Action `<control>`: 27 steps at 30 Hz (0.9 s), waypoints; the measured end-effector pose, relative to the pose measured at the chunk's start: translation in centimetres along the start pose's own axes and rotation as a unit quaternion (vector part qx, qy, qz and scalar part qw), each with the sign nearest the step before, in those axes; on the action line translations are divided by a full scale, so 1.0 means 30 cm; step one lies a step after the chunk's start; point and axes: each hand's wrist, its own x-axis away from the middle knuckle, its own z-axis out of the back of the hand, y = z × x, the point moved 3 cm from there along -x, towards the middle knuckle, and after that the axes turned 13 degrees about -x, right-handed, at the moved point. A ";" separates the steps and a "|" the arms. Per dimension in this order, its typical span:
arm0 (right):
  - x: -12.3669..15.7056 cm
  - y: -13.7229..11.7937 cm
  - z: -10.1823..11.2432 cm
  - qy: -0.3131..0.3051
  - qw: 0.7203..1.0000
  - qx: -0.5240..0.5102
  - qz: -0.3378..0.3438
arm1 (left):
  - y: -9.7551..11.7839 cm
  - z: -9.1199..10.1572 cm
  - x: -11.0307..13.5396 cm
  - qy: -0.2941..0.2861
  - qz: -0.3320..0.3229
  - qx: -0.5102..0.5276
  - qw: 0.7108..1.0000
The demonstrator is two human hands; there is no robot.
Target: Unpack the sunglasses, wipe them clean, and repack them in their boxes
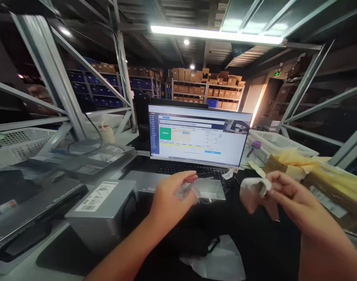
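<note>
My left hand (172, 197), blurred, is in the middle, with clear crumpled plastic film (191, 191) between its thumb and fingers. At the right, my right hand (292, 199) pinches a crumpled white and brownish piece of wrapping (251, 191); its exact kind is unclear. Just beyond my left hand is a shiny grey open box or tray (212, 190), partly hidden by the hand. Below the hands, a translucent plastic bag (225, 261) lies on the black surface, beside a small black loop. A grey box with a barcode label (96, 197) stands left of my left forearm.
A lit monitor (196, 134) stands ahead behind a black keyboard (172, 168). More grey boxes (26, 214) are at the left. Brown and yellow wrapped parcels (330, 191) and a white basket (283, 142) are at the right. Metal rack posts frame both sides.
</note>
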 end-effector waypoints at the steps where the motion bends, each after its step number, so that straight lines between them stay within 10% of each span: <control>1: 0.003 0.018 -0.025 -0.052 0.998 0.021 -0.041 | -0.003 -0.001 0.003 0.005 0.015 0.013 1.000; 8: -0.084 0.114 0.002 -0.106 0.896 0.412 -0.125 | -0.026 -0.025 -0.008 -0.007 0.146 0.201 0.969; 11: -0.097 0.094 0.088 -0.004 0.854 0.507 -0.114 | -0.036 -0.077 -0.010 -0.053 0.261 0.360 0.894; 16: 0.002 -0.065 0.221 0.133 0.860 0.488 -0.064 | -0.018 -0.193 0.032 -0.187 0.433 0.468 0.747; 22: 0.284 -0.211 0.562 0.422 0.735 0.524 -0.090 | 0.030 -0.266 0.079 -0.260 0.543 0.415 0.682; 27: 0.441 -0.094 0.839 0.518 0.672 0.497 -0.184 | 0.127 -0.307 0.124 -0.332 0.563 0.422 0.629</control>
